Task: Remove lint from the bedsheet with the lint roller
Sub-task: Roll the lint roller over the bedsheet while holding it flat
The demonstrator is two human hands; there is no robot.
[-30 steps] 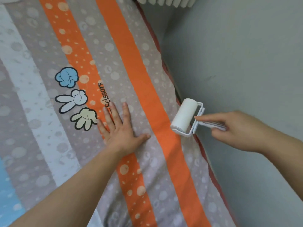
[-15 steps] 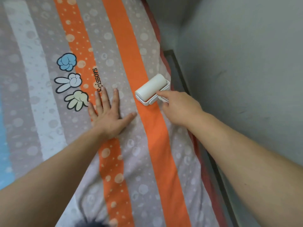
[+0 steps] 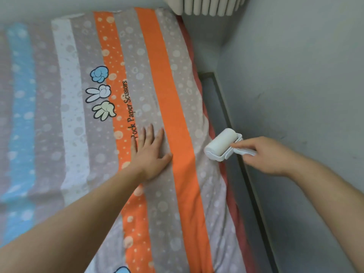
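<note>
Orange-striped bedsheet (image 3: 187,194): it covers most of your view, with grey dotted, white and blue bands running away from you; it lies fairly flat, with slight creases near the right edge.
Grey wall (image 3: 295,75): it stands to your right, along the whole bed.
Dark rail (image 3: 236,184): it runs between the bed and the wall, just beside a red edge (image 3: 232,203) that shows under the sheet.
Radiator (image 3: 206,5): pale ribs show at the top, past the far end of the bed.
Left hand (image 3: 151,154): you press it flat on the sheet, palm down, fingers straight and slightly spread, thumb out towards the plain orange stripe; it holds nothing.
Right hand (image 3: 264,154): you grip the roller's handle, fingers curled round it, forefinger stretched along it towards the roller's frame.
Lint roller (image 3: 220,143): white, it sits at the right edge of the sheet, partly over the red edge and the rail, well apart from your left hand; whether it presses on the cloth, you cannot tell.
Print (image 3: 100,93): three cartoon hands and the words "Rock Paper Scissors" lie beyond your left fingertips.
</note>
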